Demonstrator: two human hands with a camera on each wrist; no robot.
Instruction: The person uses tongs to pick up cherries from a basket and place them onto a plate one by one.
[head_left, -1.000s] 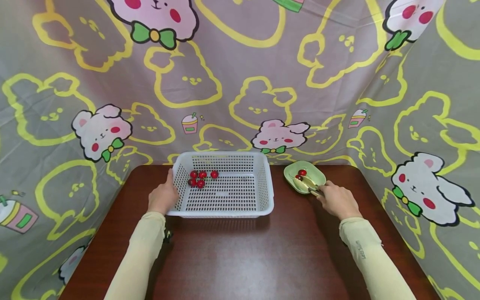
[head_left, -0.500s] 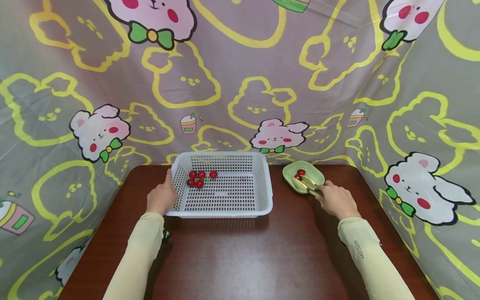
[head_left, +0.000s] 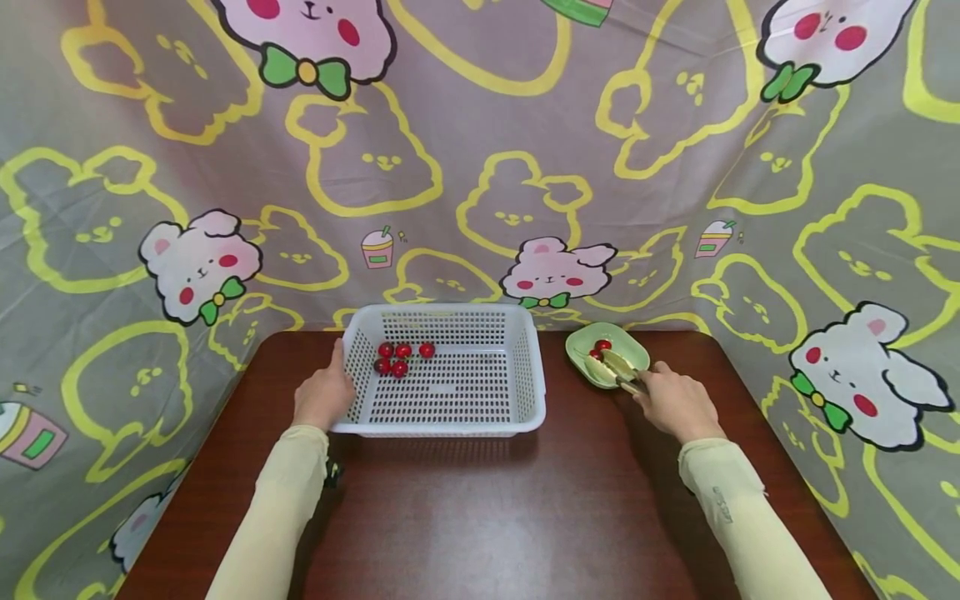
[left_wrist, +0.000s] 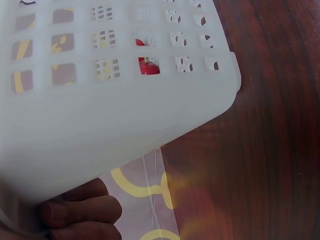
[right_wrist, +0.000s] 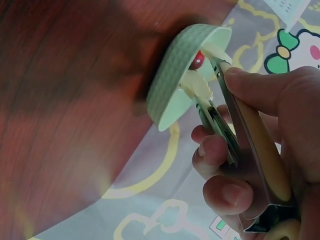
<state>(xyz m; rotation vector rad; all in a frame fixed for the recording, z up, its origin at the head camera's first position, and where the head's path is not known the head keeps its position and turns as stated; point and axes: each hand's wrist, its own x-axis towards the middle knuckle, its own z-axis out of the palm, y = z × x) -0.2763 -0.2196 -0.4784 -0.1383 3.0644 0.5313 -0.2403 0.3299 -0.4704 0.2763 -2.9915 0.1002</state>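
At the left end of a white plastic basket (head_left: 442, 429), my left hand (head_left: 324, 396) grips the rim; in the left wrist view its curled fingers (left_wrist: 87, 207) show beneath it. Several cherry tomatoes (head_left: 400, 368) lie in the basket's far left part. My right hand (head_left: 678, 402) holds a pair of tongs (right_wrist: 255, 145) with pale, scalloped tips. Those tips are parted and reach into a small green dish (head_left: 636, 343). Two red cherry tomatoes (head_left: 602, 344) show in the dish, the nearer one partly hidden by the tips. I cannot tell whether the tips touch it.
Both containers stand near the back edge of a dark brown wooden table (head_left: 465, 517). A patterned cloth (head_left: 480, 125) hangs close behind it and on both sides. The dish is to the right of the basket, with a strip of tabletop between them.
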